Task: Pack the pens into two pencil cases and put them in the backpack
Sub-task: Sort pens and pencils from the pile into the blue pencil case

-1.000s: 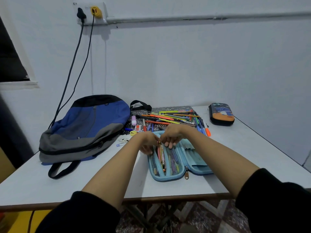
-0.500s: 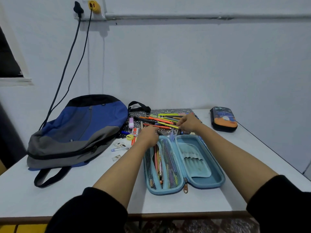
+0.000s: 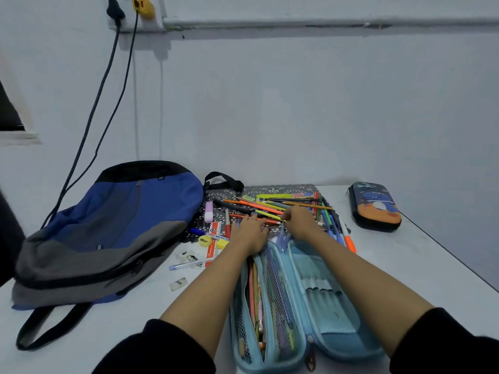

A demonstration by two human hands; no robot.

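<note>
The pens [image 3: 256, 205] lie heaped on a black patterned mat [image 3: 283, 190] at the back of the table [image 3: 432, 265], just beyond the open light-blue pencil case [image 3: 324, 292], whose mesh pocket holds several more. The left hand [image 3: 249, 234] rests on the heap with straight fingers; the right hand [image 3: 301, 222] curls its fingers among the pens, though I cannot tell whether it grips one. A blue-grey backpack [image 3: 108, 233] lies to the left, and a dark closed pencil case [image 3: 374, 206] to the right.
</note>
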